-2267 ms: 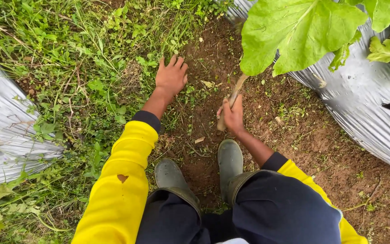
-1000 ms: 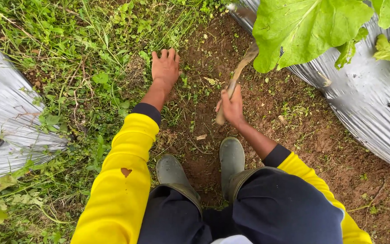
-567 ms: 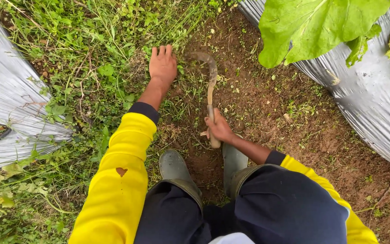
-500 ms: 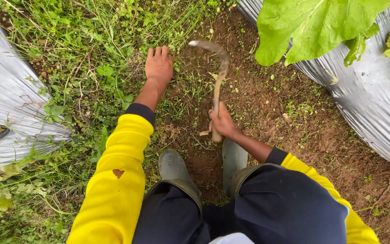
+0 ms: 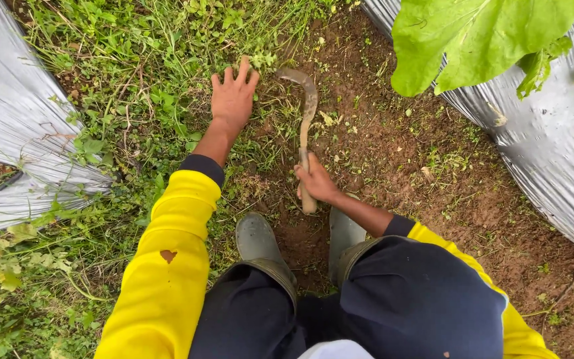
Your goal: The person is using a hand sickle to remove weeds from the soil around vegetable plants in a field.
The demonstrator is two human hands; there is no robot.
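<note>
My right hand [image 5: 315, 181] has its fingers clamped on the wooden handle of a sickle [image 5: 305, 119], blade curved over the weeds [image 5: 167, 100]; my left hand [image 5: 232, 100] presses them, fingers apart, between silver plastic sheets [image 5: 14, 126].

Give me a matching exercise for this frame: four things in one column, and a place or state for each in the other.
Things:
1. left hand
2. right hand
3. sickle
4. big green leaf

Places or states:
a. hanging over the silver plastic sheet
b. curved blade down among the weeds
c. spread flat on the grass
d. closed round a wooden handle

Pairs: 1-c, 2-d, 3-b, 4-a
</note>
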